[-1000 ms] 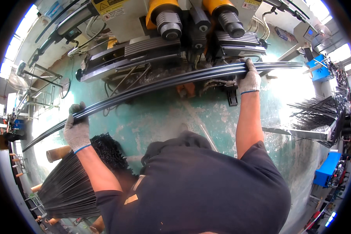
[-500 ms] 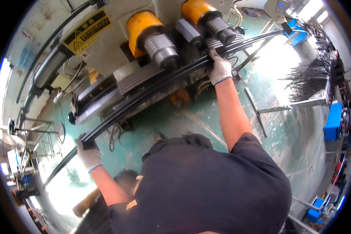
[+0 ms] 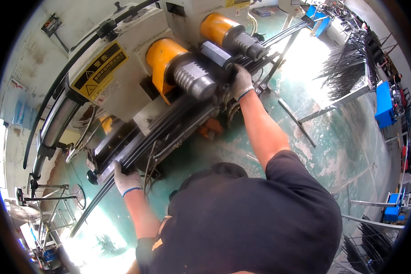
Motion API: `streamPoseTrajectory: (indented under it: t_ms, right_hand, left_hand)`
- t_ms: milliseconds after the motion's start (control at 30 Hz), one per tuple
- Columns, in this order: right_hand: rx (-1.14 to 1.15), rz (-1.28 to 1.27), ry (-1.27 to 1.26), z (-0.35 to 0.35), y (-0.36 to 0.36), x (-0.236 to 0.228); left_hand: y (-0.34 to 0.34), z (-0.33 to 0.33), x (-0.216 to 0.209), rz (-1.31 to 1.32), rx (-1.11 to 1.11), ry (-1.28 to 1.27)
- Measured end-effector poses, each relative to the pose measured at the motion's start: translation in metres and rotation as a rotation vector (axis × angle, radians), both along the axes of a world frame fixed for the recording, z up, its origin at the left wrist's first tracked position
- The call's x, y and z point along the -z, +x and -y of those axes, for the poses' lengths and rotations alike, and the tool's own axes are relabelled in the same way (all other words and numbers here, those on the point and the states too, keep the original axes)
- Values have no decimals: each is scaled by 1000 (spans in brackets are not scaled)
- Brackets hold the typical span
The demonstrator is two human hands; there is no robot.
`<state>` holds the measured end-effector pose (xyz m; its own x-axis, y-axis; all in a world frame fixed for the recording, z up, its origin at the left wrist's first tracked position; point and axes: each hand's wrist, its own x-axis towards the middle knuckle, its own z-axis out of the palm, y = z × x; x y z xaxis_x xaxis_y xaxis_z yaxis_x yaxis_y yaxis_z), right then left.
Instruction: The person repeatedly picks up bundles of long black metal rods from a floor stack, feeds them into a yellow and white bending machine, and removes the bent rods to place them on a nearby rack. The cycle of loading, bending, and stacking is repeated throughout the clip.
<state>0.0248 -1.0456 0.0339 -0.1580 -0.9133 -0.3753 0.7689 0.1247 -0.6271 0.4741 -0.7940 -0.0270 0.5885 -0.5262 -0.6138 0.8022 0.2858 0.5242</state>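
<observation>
Scuffed green floor [image 3: 326,157] | knit-gloved left hand [image 3: 127,181], right hand [image 3: 242,83]: both clasping slender, smooth black rods [image 3: 144,144]

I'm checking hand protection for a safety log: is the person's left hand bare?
No, the left hand wears a pale glove with a blue edge at the wrist.
</observation>
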Motion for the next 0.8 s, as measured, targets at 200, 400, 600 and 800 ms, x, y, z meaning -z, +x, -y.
streamPoseTrajectory:
  t_ms: [200,400,600,800]
  right_hand:
    - [58,-475,16,19,0,29]
    - [213,-502,118,36,8,39]
    - [295,-398,151,42,15,38]
    - [162,-458,118,25,20,57]
  left_hand:
    - [-14,3,-28,84,114,-195]
    - [-14,-8,-39,108,104,-289]
    - [-10,-12,-22,125,133,-323]
    - [-17,9,-20,182,-47,-102]
